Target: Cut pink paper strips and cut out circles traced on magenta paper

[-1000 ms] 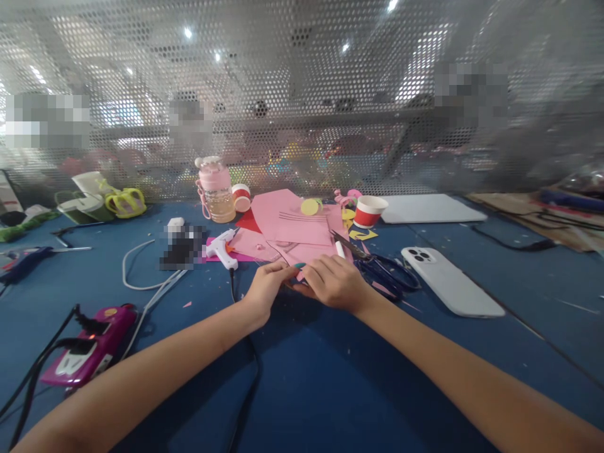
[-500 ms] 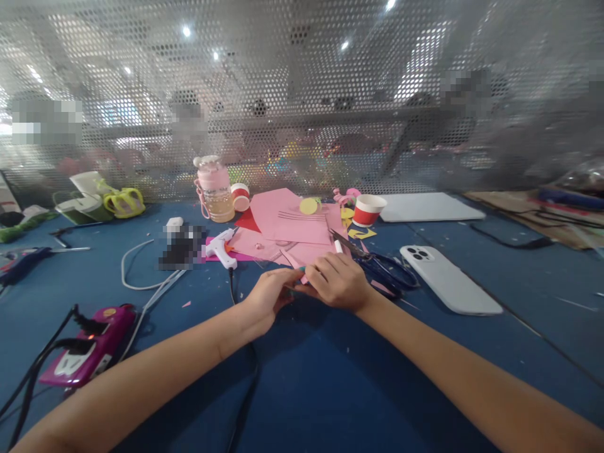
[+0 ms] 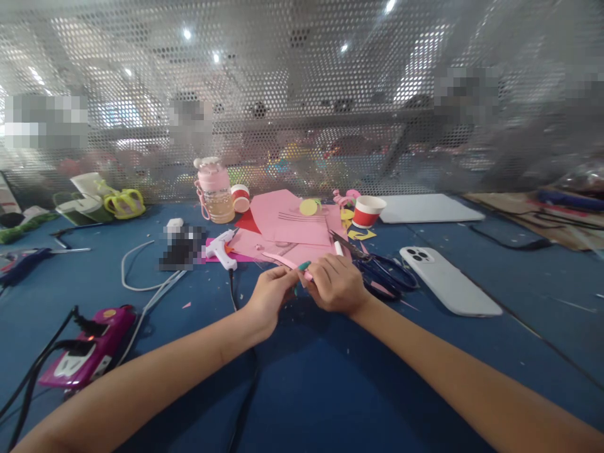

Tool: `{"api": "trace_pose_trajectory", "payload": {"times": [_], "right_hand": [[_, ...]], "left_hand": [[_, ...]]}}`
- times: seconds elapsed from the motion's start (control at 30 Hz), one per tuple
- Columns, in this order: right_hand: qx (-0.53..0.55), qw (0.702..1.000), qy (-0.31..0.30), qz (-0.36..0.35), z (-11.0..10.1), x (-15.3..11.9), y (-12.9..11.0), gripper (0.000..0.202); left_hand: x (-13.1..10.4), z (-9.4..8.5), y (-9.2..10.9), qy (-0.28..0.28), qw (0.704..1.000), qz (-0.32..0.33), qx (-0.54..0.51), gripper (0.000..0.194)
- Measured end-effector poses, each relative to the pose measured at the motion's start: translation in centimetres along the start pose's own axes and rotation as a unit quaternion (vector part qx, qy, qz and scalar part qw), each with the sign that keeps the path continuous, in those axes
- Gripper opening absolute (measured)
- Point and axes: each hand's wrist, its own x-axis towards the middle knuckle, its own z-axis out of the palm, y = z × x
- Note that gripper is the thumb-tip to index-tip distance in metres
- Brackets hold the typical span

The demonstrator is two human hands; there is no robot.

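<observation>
A narrow pink paper strip (image 3: 280, 258) runs between my two hands, its free end pointing away to the left. My left hand (image 3: 271, 296) pinches it, a green-nailed thumb lying along the strip. My right hand (image 3: 337, 282) has its fingers curled round the strip's other end, which they hide. Just beyond my hands lie pink paper sheets (image 3: 302, 229), one marked with dark parallel lines. Dark-handled scissors (image 3: 384, 270) rest close by my right hand. To the left of the sheets is a white glue gun (image 3: 221, 250) with a black cord.
On the left lies a purple power strip (image 3: 111, 327) with black plugs and cables. A pink bottle (image 3: 216, 192) and a tipped red-and-white paper cup (image 3: 240, 197) stand behind; another paper cup (image 3: 368, 211) is at right. A white phone (image 3: 450, 281) lies right of the scissors.
The pink strip now shows a longer free end reaching to the left past my left hand. My left thumb has shifted along it; both hands stay in nearly the same place.
</observation>
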Motion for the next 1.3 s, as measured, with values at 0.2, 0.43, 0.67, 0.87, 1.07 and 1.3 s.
{"api": "trace_pose_trajectory", "payload": {"times": [0.2,0.43,0.67,0.87,1.07,1.3], "right_hand": [[0.236,0.939,-0.044,0.247,-0.1,0.0,-1.3,0.028],[0.420,0.778,-0.065,0.463,0.1,0.5,-3.7,0.030],[0.390,0.795,-0.084,0.456,0.3,0.4,-3.6,0.030],[0.379,0.807,-0.083,0.445,0.2,0.5,-3.3,0.029],[0.333,0.854,-0.102,0.385,0.6,0.1,-2.5,0.017],[0.272,0.920,-0.003,0.283,0.9,-0.1,-1.9,0.012]], "left_hand": [[0.3,-0.4,0.2,0.033,0.982,0.171,0.075,0.029],[0.5,-0.4,-0.4,0.087,0.976,0.186,0.077,0.030],[0.3,-0.3,-0.7,0.060,0.977,0.191,0.078,0.022],[0.3,-0.6,-0.5,0.056,0.967,0.220,0.115,0.025],[0.6,-0.9,-0.2,0.048,0.959,0.235,0.150,0.024],[0.9,-1.1,-0.3,0.041,0.953,0.246,0.173,0.022]]}}
